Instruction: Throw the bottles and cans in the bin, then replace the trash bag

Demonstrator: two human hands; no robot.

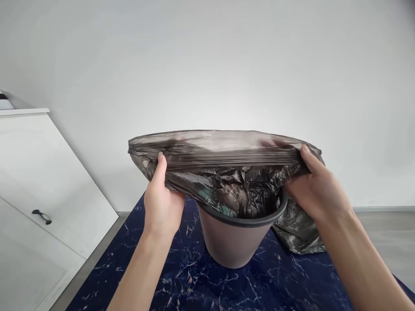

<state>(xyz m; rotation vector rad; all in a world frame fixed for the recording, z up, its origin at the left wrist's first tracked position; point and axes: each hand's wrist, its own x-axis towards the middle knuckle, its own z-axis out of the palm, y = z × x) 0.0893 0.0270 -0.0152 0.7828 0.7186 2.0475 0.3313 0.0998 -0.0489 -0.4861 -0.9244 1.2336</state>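
A thin black garbage bag [233,160] is stretched wide between my two hands, its upper edge taut above the bin. My left hand [164,203] grips the bag's left side, thumb in front and the other fingers behind the film. On the right side my right hand [319,188] holds it the same way, fingers partly hidden. The lower part of the bag hangs crumpled inside a grey-brown trash bin [231,244] with a dark rim. Something greenish and pale shows dimly through the plastic; I cannot make out what it is.
The bin stands on a dark blue marbled tabletop [197,289]. Another piece of black plastic [300,231] lies to the right behind the bin. A white cabinet [39,172] with a black handle is at the left, and a pale wall rises behind.
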